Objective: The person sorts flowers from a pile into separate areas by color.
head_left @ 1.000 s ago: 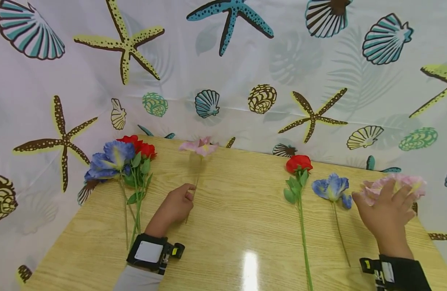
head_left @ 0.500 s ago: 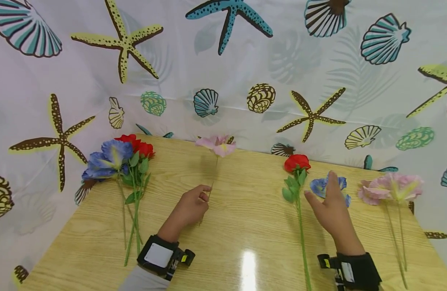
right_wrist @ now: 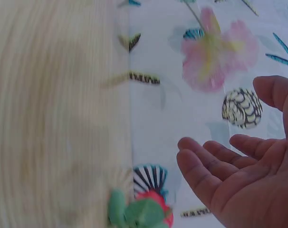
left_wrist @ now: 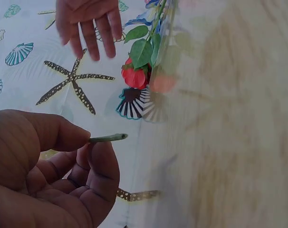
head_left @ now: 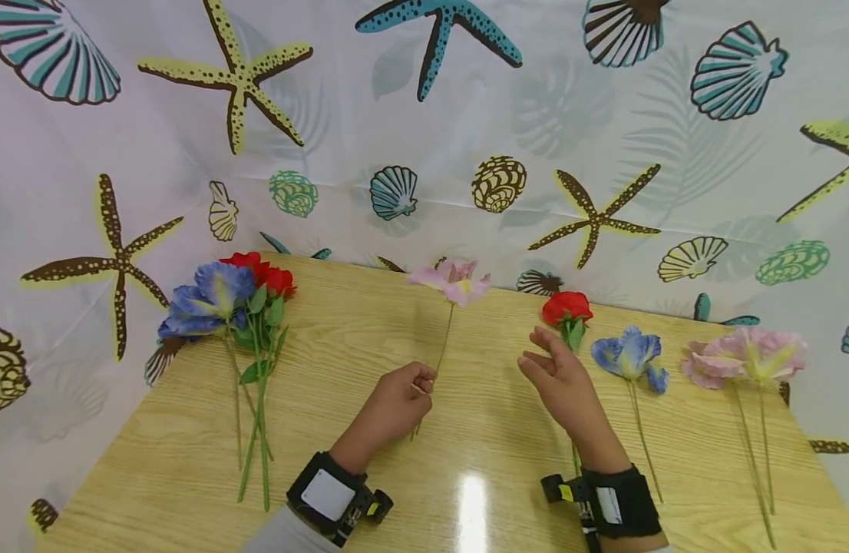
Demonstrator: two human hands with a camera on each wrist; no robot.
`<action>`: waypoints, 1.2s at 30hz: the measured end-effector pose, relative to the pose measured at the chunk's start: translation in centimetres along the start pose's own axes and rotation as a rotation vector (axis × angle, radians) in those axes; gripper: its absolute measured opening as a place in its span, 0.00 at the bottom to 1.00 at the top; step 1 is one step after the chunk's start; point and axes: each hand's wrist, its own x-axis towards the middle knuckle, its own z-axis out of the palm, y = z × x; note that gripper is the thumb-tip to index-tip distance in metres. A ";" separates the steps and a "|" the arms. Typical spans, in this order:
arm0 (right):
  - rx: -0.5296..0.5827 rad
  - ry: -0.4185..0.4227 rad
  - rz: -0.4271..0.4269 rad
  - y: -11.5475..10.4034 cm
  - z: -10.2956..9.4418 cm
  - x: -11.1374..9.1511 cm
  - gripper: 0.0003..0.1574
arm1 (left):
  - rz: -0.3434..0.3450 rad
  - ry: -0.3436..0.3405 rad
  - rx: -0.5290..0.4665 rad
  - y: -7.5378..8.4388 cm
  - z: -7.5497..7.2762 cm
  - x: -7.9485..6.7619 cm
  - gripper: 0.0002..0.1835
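My left hand (head_left: 395,403) pinches the thin stem of a pink artificial flower (head_left: 456,283) between thumb and fingers, bloom up and away from me. In the left wrist view the cut end of that stem (left_wrist: 110,137) pokes out past the thumb. My right hand (head_left: 566,380) hovers with loosely spread fingers and holds nothing; it overlaps the leaves and stem of a red rose (head_left: 566,307) in the head view. From the right wrist, the pink bloom (right_wrist: 215,52) shows beyond the open palm (right_wrist: 263,185).
At the left lie blue flowers (head_left: 213,296) and red roses (head_left: 279,282) with their stems together. On the right are a blue flower (head_left: 628,355) and pink flowers (head_left: 745,357) on the wooden table (head_left: 328,322). A shell-print cloth (head_left: 452,138) hangs behind the table.
My left hand has carried the pink flower rightward to the middle of the table. The right hand has left the pink flowers at the right and moved left, past the blue flower.
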 end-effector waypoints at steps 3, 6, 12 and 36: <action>0.031 0.019 -0.020 -0.5 2.2 0.4 0.39 | 0.021 -0.007 0.008 0.2 0.4 -0.1 0.14; 0.061 0.046 -0.040 -1.0 4.2 0.6 0.35 | 0.037 -0.015 0.012 0.6 0.8 -0.1 0.13; 0.131 0.125 -0.067 -1.9 6.6 0.6 0.27 | 0.056 -0.050 0.031 1.2 1.5 -0.3 0.10; 0.362 0.199 0.005 -2.3 7.4 0.4 0.16 | 0.127 -0.066 0.022 1.7 3.2 -0.6 0.06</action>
